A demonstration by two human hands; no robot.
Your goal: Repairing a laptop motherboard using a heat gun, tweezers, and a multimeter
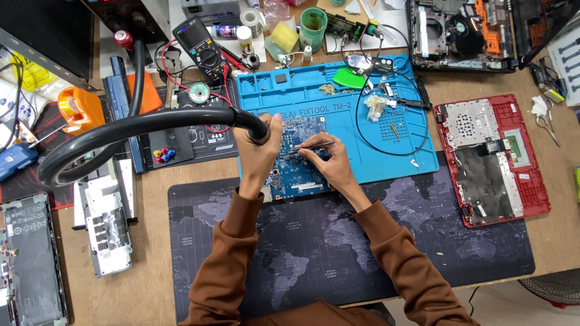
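The left hand (257,158) grips the end of a black flexible hose (151,124), aiming it at the blue circuit board (300,158) on the blue mat (362,130). The right hand (326,160) pinches tweezers (314,145) over the board, steadying fine work.

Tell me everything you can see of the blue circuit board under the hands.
The blue circuit board lies flat on the blue work mat, its lower edge reaching over the dark map-print desk mat. It is bare, studded with small chips and connectors. The left hand rests over its left side; the right hand holds thin tweezers above it.
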